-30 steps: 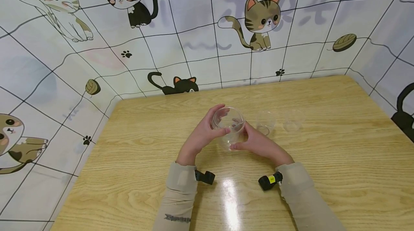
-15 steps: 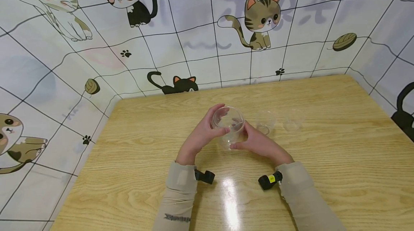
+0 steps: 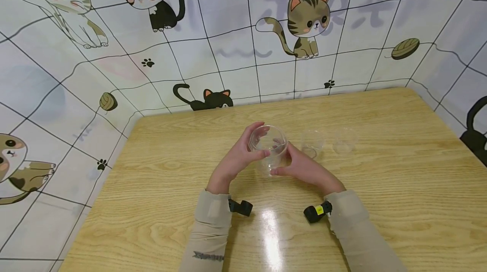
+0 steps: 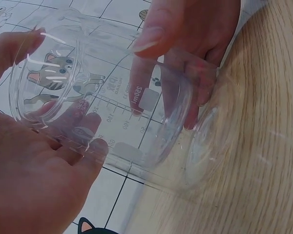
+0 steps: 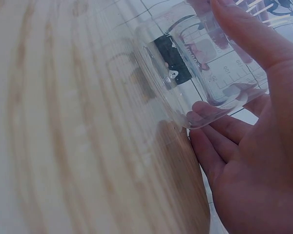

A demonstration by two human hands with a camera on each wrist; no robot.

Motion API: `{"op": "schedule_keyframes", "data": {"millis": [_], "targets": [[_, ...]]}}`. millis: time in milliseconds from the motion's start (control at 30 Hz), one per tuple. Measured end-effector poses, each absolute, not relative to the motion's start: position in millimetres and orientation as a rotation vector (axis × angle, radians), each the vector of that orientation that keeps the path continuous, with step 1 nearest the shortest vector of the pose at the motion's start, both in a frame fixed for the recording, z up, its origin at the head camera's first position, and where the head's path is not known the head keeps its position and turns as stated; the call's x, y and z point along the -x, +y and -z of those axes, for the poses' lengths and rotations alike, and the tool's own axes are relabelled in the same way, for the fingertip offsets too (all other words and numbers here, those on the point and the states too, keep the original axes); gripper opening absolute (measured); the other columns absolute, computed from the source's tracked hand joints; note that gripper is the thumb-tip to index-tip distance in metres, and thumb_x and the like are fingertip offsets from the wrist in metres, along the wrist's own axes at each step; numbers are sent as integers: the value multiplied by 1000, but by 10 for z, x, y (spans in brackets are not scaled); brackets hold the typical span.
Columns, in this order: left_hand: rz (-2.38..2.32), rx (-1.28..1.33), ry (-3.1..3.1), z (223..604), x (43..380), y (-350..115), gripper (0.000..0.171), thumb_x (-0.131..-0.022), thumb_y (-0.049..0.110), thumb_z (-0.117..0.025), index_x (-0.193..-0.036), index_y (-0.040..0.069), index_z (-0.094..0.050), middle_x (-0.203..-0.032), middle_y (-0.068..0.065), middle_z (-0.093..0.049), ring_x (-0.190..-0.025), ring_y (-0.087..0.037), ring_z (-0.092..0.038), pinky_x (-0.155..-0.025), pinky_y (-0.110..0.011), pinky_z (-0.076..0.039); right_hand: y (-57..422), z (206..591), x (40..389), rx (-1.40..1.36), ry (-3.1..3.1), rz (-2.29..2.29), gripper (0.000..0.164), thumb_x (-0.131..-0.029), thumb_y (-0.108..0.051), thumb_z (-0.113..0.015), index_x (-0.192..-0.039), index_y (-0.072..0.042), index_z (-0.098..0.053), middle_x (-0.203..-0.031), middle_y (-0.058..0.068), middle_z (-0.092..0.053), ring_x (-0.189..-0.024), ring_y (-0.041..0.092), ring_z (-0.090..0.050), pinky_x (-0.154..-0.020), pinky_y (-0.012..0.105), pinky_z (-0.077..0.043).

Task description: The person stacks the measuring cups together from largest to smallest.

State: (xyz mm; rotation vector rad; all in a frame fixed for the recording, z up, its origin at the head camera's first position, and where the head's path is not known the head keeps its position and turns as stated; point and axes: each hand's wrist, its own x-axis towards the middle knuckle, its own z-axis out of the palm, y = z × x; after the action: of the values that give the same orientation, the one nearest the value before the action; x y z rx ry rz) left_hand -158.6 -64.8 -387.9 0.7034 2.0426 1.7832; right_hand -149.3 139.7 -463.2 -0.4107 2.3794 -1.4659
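A clear measuring cup [image 4: 119,105], marked in ml up to 250, sits nested inside a second clear cup [image 4: 210,141]. Above the middle of the table, in the head view, the nested pair [image 3: 268,134] is between both hands. My left hand [image 3: 239,153] grips it near the rim, thumb across the near side. Lower down on the right, my right hand [image 3: 304,167] holds the pair with thumb in front and fingers behind. In the right wrist view the fingers of the right hand [image 5: 268,131] curl round the outer cup near its base [image 5: 154,73].
Two more clear cups, one [image 3: 313,140] just beyond the right hand and another [image 3: 345,141] farther right, stand on the wood-grain table [image 3: 171,157]. A cat-patterned sheet [image 3: 236,22] rises along its back and sides.
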Motion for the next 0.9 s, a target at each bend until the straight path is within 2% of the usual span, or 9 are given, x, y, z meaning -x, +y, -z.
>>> {"op": "schedule_keyframes", "data": {"millis": [400, 633, 900], "targets": [[-1811, -684, 1985, 3891, 1606, -646, 72, -79, 7, -61, -138, 14, -21, -141, -12, -29, -131, -26, -22, -103, -49, -17, 1397, 4617, 1496, 416, 2379, 1462, 96, -71, -41, -72, -142, -27, -10, -141, 1, -29, -128, 22, -28, -100, 47, -26], [-1842, -611, 1929, 4087, 1703, -658, 74, -80, 9, -64, -139, 19, -20, -136, -3, -35, -128, -26, -27, -100, -49, -24, 1397, 4624, 1506, 408, 2376, 1473, 99, -70, -42, -73, -143, -28, -7, -142, 0, -26, -128, 22, -26, -101, 47, -24], [-1832, -604, 1932, 4121, 1721, -661, 72, -80, 12, -64, -137, 27, -22, -137, -6, -34, -127, -20, -29, -98, -45, -28, 1401, 4625, 1501, 420, 2374, 1477, 98, -70, -42, -72, -143, -30, -7, -143, 0, -24, -129, 22, -25, -101, 47, -23]]}}
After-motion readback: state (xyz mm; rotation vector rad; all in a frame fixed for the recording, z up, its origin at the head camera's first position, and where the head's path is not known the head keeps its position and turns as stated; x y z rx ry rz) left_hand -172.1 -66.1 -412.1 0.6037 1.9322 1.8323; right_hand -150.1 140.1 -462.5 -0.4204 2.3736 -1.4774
